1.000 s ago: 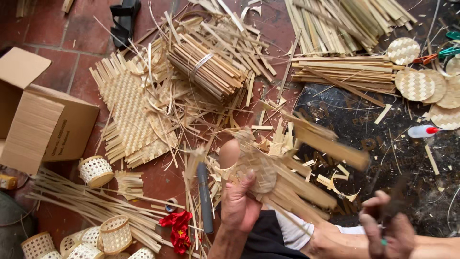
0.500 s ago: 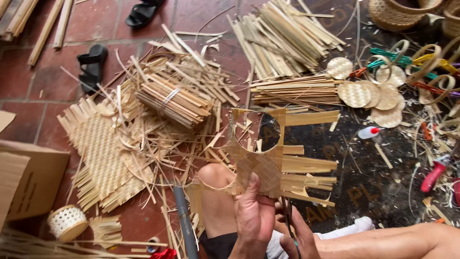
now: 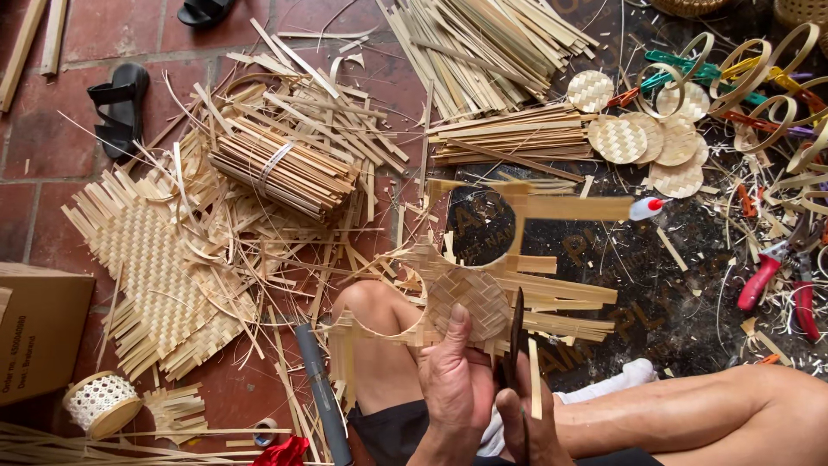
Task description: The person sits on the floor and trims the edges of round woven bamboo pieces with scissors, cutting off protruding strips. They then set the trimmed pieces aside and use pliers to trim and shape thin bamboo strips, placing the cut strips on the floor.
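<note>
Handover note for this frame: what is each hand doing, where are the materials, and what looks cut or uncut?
Left hand grips the woven bamboo mat, thumb on it.
Right hand holds dark scissors at the mat's edge.
Mat: two round holes already cut out; a woven round beside the thumb is not yet cut free.
Finished woven discs lie upper right, a tied bundle of strips upper left, red-handled pliers far right.
</note>
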